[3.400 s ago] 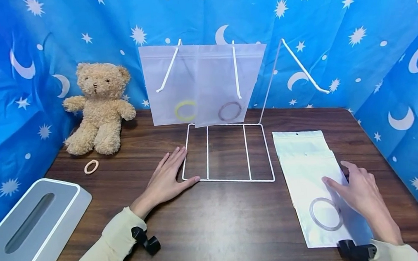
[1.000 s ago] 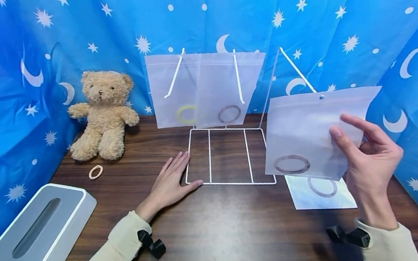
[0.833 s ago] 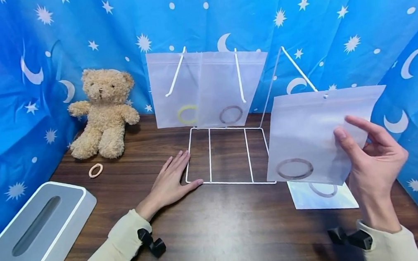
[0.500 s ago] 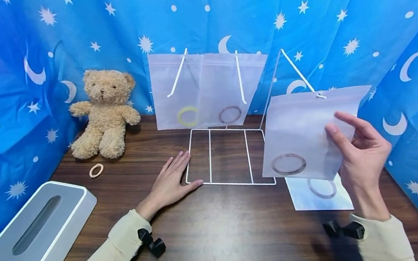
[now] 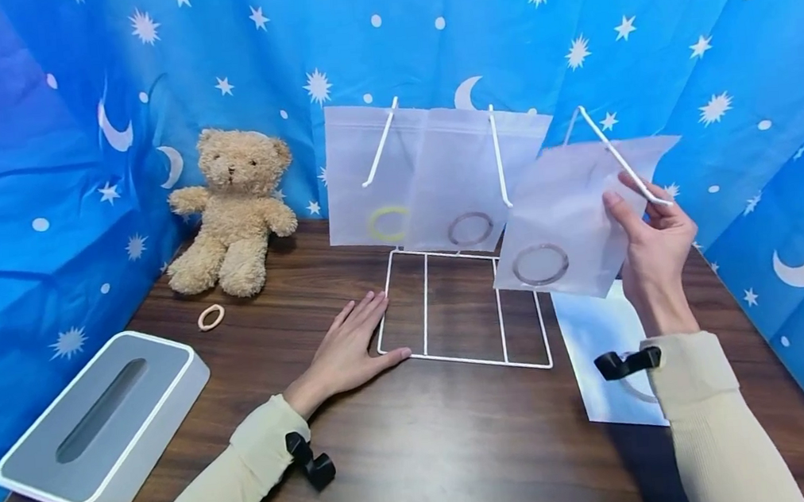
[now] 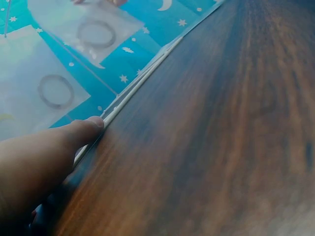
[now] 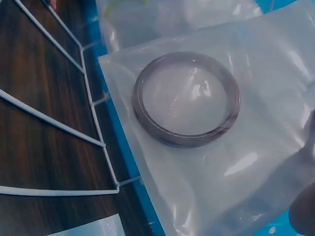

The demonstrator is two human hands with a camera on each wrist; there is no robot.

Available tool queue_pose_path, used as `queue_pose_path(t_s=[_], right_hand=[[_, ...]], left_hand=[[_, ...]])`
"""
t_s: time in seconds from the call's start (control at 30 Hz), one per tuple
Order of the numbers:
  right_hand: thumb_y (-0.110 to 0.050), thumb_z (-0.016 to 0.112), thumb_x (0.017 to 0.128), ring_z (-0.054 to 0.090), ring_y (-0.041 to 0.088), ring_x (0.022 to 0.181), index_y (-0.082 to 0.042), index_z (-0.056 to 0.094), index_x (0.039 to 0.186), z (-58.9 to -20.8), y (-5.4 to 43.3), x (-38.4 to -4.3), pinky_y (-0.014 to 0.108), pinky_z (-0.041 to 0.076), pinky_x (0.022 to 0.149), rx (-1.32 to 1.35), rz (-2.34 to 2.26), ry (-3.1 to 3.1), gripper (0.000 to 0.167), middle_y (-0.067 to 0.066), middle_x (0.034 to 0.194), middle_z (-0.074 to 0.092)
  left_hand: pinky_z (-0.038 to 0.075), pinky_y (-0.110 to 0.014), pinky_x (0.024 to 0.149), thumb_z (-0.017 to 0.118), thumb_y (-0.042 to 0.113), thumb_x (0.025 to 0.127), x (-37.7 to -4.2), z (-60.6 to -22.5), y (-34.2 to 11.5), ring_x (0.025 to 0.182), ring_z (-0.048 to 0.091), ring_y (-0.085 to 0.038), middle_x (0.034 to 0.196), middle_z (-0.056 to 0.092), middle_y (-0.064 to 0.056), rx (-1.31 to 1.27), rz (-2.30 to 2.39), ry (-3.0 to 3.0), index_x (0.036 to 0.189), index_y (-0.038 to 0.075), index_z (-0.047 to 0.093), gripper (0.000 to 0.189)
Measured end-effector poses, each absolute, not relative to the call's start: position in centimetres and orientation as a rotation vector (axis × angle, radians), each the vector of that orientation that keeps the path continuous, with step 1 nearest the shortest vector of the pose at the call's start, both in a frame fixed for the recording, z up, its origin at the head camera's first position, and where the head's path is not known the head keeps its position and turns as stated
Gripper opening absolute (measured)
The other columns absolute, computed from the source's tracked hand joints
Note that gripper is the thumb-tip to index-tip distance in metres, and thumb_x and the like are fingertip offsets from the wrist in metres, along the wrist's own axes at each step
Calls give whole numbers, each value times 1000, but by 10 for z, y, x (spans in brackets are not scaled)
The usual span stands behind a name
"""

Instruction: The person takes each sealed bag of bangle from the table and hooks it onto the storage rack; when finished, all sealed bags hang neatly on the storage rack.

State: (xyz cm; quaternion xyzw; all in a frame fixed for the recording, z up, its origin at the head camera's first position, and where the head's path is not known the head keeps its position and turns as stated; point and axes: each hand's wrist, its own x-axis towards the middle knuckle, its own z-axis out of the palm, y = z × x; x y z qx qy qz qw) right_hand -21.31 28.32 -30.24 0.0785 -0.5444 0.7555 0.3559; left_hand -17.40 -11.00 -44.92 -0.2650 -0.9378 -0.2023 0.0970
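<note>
My right hand (image 5: 659, 240) pinches the right side of a translucent zip bag (image 5: 563, 205). A greyish-purple bangle (image 7: 186, 99) lies inside, low in the bag. The right prong (image 5: 619, 152) of a white wire display rack (image 5: 483, 361) passes through the bag's top, its tip sticking out in front near my fingers. My left hand (image 5: 346, 351) lies flat with fingers straight, at the left front corner of the rack's base; its thumb (image 6: 88, 129) presses on the front wire. Two more bags hang from the other prongs, one with a yellow ring (image 5: 388, 224), one with a dark bangle (image 5: 470, 230).
Another white bag (image 5: 599, 337) lies on the table under my right forearm, a bangle partly showing. At left are a teddy bear (image 5: 233, 210), a small beige ring (image 5: 211, 317) and a grey-topped tissue box (image 5: 101, 421). A starry blue curtain (image 5: 426, 33) stands behind.
My right hand has picked the bag up off the table, brought its hole onto the right prong and slid it back along the prong. The left hand stays on the base.
</note>
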Motion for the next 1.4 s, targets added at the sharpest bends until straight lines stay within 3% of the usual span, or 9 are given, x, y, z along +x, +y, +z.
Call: queue_pose_path(t_s=[0.1, 0.33, 0.47, 0.73, 0.9, 0.97, 1.1, 1.2, 1.4], right_hand=[[5, 82, 75, 44, 15, 125, 9, 69, 112, -305, 285, -228, 26, 36, 103, 178, 1992, -1387, 39, 16, 115, 66], [6, 84, 72, 47, 12, 116, 8, 70, 111, -305, 286, -244, 27, 48, 87, 130, 2022, -1349, 42, 16, 116, 65], [5, 84, 73, 45, 11, 116, 8, 69, 112, -300, 289, -242, 26, 49, 87, 144, 2022, -1386, 42, 15, 117, 65], [1, 79, 80, 53, 27, 122, 8, 65, 120, -295, 321, -203, 26, 45, 99, 203, 1994, -1523, 43, 19, 124, 62], [-8, 73, 88, 57, 18, 116, -3, 64, 129, -296, 347, -166, 14, 47, 89, 50, 1654, -1929, 42, 11, 129, 60], [-20, 68, 93, 56, 17, 114, -8, 60, 134, -303, 355, -150, 9, 46, 82, -66, 1421, -2215, 44, 10, 131, 59], [-45, 57, 97, 51, 38, 118, -4, 48, 143, -331, 364, -125, 35, 54, 82, -214, 960, -2728, 62, 24, 137, 51], [-52, 52, 97, 41, 56, 119, 6, 39, 144, -356, 369, -116, 66, 46, 84, -302, 803, -2931, 75, 37, 137, 42], [-50, 58, 95, 30, 57, 120, 15, 28, 143, -397, 379, -108, 71, 31, 94, -374, 724, -2956, 86, 42, 136, 35]], left_hand=[[10, -42, 119, 53, 71, 87, -174, -449, -109, 146, 20, -21, 157, 30, -7, -784, -600, -2780, 152, 3, 33, 97], [11, -42, 119, 50, 73, 87, -175, -450, -109, 146, 19, -21, 158, 29, -7, -791, -589, -2783, 152, 4, 32, 97], [12, -41, 119, 51, 72, 87, -176, -449, -109, 146, 21, -21, 157, 31, -7, -780, -576, -2767, 152, 4, 34, 96], [11, -42, 119, 52, 73, 86, -174, -449, -107, 146, 21, -22, 157, 31, -7, -792, -580, -2781, 152, 3, 33, 97], [12, -42, 118, 53, 73, 86, -173, -446, -110, 146, 22, -22, 156, 32, -8, -784, -592, -2775, 151, 3, 34, 97], [12, -42, 118, 52, 73, 86, -173, -446, -111, 146, 22, -22, 157, 32, -7, -779, -592, -2780, 152, 4, 34, 97], [11, -41, 119, 52, 72, 87, -173, -445, -113, 146, 21, -21, 157, 31, -7, -777, -595, -2785, 152, 4, 33, 96], [11, -41, 119, 52, 72, 87, -174, -444, -113, 146, 21, -21, 157, 30, -7, -777, -603, -2784, 153, 5, 32, 96], [11, -43, 118, 51, 72, 87, -172, -445, -109, 147, 19, -22, 159, 27, -7, -795, -618, -2810, 154, 6, 29, 97]])
